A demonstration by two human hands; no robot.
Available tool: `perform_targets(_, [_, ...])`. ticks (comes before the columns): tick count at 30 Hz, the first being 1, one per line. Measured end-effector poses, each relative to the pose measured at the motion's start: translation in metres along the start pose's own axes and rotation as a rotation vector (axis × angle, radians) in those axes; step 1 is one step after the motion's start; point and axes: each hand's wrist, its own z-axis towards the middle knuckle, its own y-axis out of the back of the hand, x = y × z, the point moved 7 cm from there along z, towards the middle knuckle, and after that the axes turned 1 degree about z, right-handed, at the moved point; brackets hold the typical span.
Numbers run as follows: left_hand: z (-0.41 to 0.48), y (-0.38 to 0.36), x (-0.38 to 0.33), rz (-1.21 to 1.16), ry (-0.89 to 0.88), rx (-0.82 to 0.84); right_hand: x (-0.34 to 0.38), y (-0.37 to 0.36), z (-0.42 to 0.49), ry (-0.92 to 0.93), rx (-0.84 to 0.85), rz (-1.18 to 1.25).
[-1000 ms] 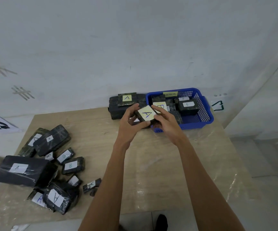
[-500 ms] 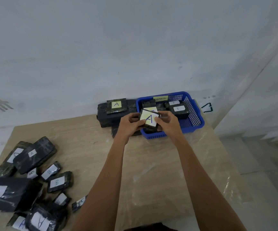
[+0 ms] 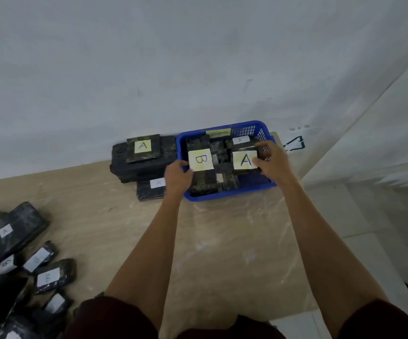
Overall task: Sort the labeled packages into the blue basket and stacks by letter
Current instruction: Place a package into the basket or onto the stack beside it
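Reaching into blue basket at worktop's far edge, gripped A package with curled right hand; pinched B package's edge with left hand.

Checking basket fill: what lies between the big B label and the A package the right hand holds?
Head view: dark wrapped packages lie between the B label and the A package held by the right hand, inside the blue basket.
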Motion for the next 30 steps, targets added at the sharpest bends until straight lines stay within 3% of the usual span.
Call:
perform_targets(4, [0.016, -0.006, 0.025, 0.098, 0.146, -0.097, -0.032, 0.003, 0.031, -0.016, 0.086, -0.193])
perform_targets(10, [0.022, -0.003, 0.038, 0.043, 0.232, -0.181, -0.089, -0.019, 0.059, -0.094, 0.199, -0.365])
perform_targets(19, [0.038, 0.001, 0.046, -0.013, 0.335, -0.064, -0.125, -0.048, 0.074, -0.133, 0.300, -0.466])
perform_targets(30, [0.042, 0.001, 0.047, -0.032, 0.353, -0.018, -0.126, -0.058, 0.077, -0.139, 0.303, -0.541])
